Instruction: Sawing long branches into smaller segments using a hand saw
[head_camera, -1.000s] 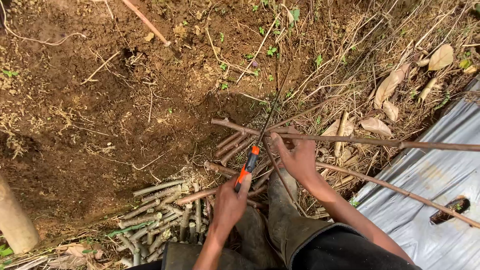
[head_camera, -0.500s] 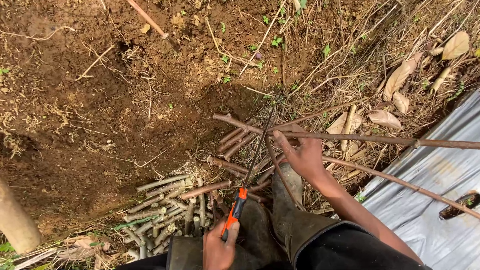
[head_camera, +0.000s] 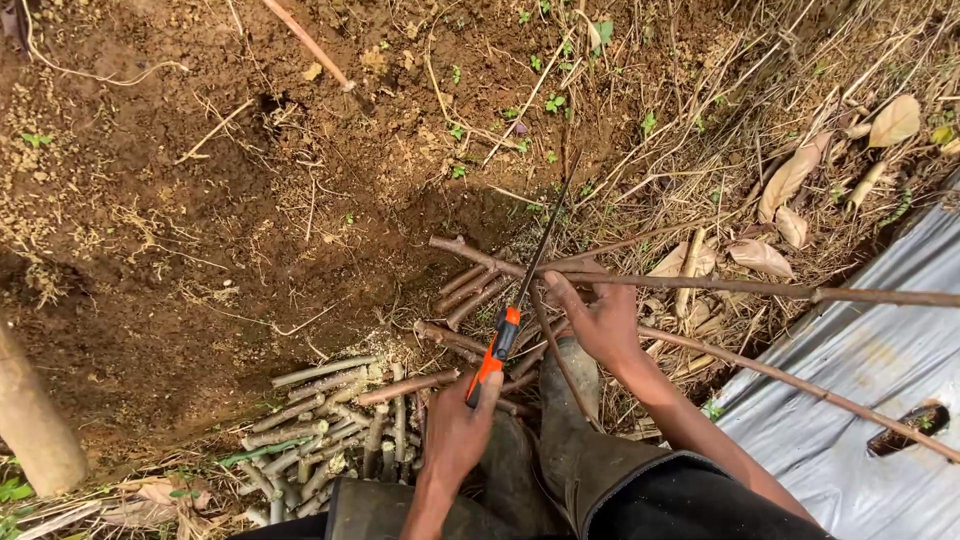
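My left hand (head_camera: 456, 428) grips the orange handle of a small hand saw (head_camera: 503, 335). Its thin dark blade runs up and away across a long brown stem (head_camera: 700, 284). That stem lies level from the middle of the view out to the right edge. My right hand (head_camera: 598, 318) holds the stem just right of the blade, fingers wrapped over it. Both hands are above my rubber boots (head_camera: 570, 400). Several short cut stem pieces (head_camera: 330, 415) lie in a heap on the soil to the left of my left hand.
Bare brown soil (head_camera: 200, 230) slopes away ahead and left. Dry grass and fallen leaves (head_camera: 790, 175) cover the right. A grey sheet (head_camera: 860, 360) lies at lower right with a second long stick (head_camera: 800, 385) across it. A pale post (head_camera: 30, 420) stands at far left.
My left hand pulled the saw back toward me, then pushed it forward again along the stem. My right hand stayed on the stem.
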